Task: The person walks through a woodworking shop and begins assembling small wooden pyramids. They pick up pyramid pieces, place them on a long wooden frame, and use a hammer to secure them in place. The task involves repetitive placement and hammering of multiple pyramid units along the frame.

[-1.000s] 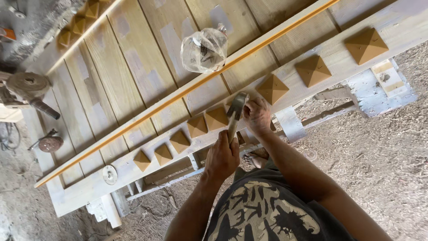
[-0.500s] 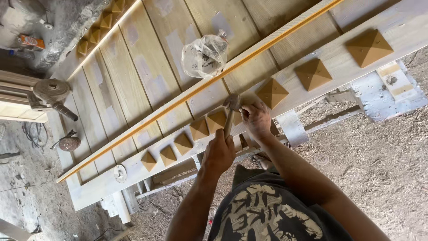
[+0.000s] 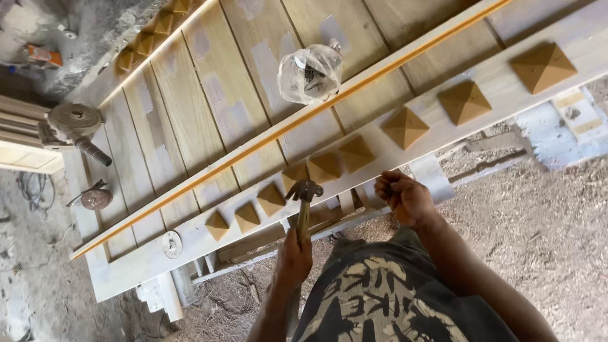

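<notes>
Beside the row of pyramid blocks [image 3: 324, 166], the left hand [image 3: 294, 256], clenched on the hammer [image 3: 304, 201], has drawn it back off the plank [image 3: 443, 130], while the right hand [image 3: 403, 197], fisted, has withdrawn too, suggesting a pause between blows.

A bag [image 3: 310, 73] lies on the planks [image 3: 209, 101], behind the row of pyramid blocks [image 3: 405, 128].

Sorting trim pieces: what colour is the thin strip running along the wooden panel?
Orange-yellow thin strip, clearest in the head view.

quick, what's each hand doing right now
left hand: closed around the hammer handle
right hand: closed in a fist; contents cannot be told
</notes>
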